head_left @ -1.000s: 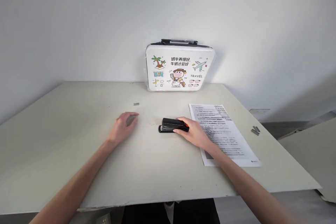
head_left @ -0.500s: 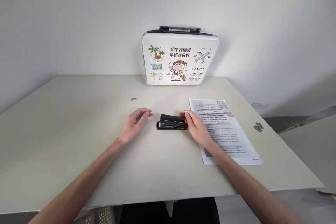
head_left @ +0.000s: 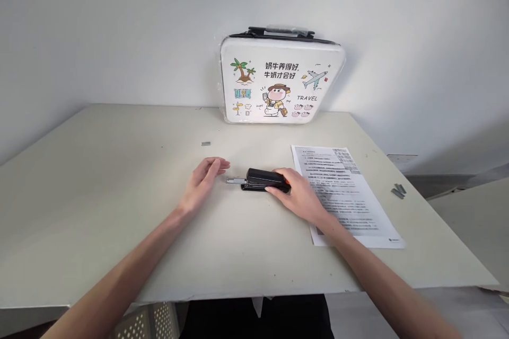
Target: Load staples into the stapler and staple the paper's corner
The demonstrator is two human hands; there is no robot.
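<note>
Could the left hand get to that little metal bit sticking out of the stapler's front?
Probably yes. The left hand lies open on the table, fingertips just short of the metal tray jutting from the stapler, with nothing between them.

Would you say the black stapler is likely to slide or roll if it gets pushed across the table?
The stapler probably slides: it lies flat on the smooth table. Its protruding metal tray may catch.
</note>
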